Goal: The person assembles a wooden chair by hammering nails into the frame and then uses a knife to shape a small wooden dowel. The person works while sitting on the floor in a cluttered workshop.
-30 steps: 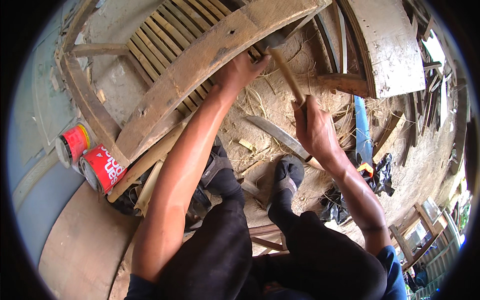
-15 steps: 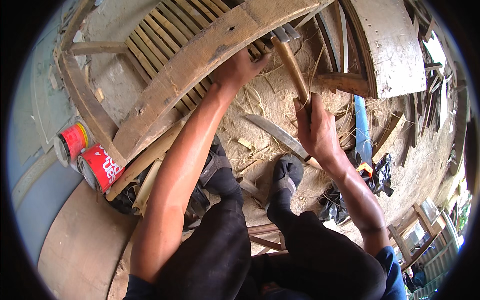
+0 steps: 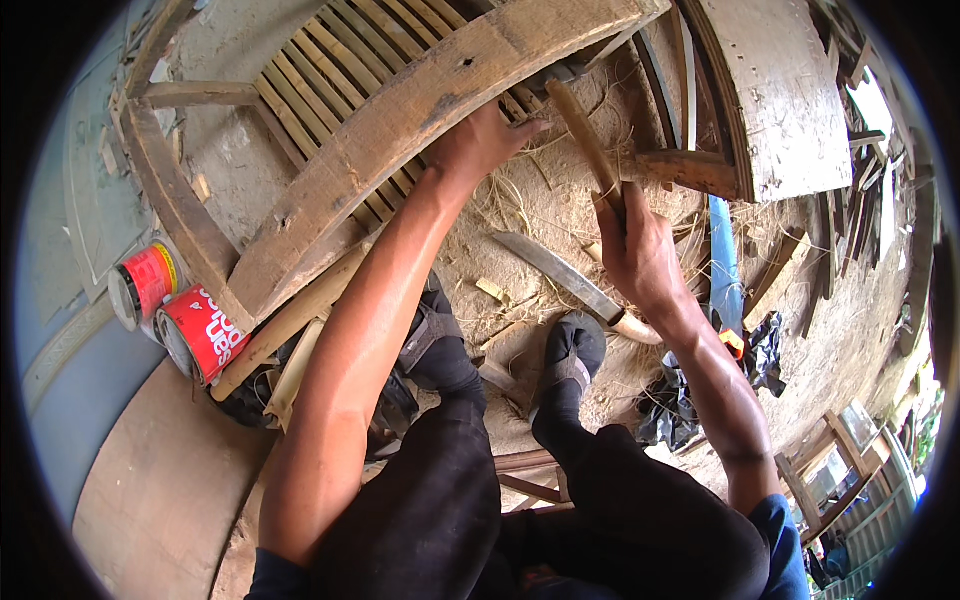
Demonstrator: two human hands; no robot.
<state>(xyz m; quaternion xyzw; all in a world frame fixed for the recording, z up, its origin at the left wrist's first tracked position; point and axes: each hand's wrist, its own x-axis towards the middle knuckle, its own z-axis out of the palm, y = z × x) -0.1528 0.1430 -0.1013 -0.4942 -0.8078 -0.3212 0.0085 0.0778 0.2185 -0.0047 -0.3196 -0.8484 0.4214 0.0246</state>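
Note:
My right hand (image 3: pixel 638 252) grips the wooden handle of a hammer (image 3: pixel 585 140), whose head sits against the underside of a curved wooden beam (image 3: pixel 420 110). My left hand (image 3: pixel 482 138) presses on the lower edge of that beam, fingers spread toward the hammer. The beam belongs to a wooden frame with bamboo slats (image 3: pixel 330 90) behind it. A long knife blade (image 3: pixel 560 278) lies on the straw-strewn ground between my hands and my shoe (image 3: pixel 572 350).
Two red tins (image 3: pixel 175 310) lie on their sides at the left, beside a frame rail (image 3: pixel 175 215). A blue pipe (image 3: pixel 722 265) and a wooden board (image 3: pixel 775 90) stand at the right. Dark cloth (image 3: pixel 670 410) lies near my right forearm. Scrap wood litters the far right.
The hammer has swung up and toward the beam, its head now under the beam's edge. My right hand rose slightly with it. My left hand stayed on the beam.

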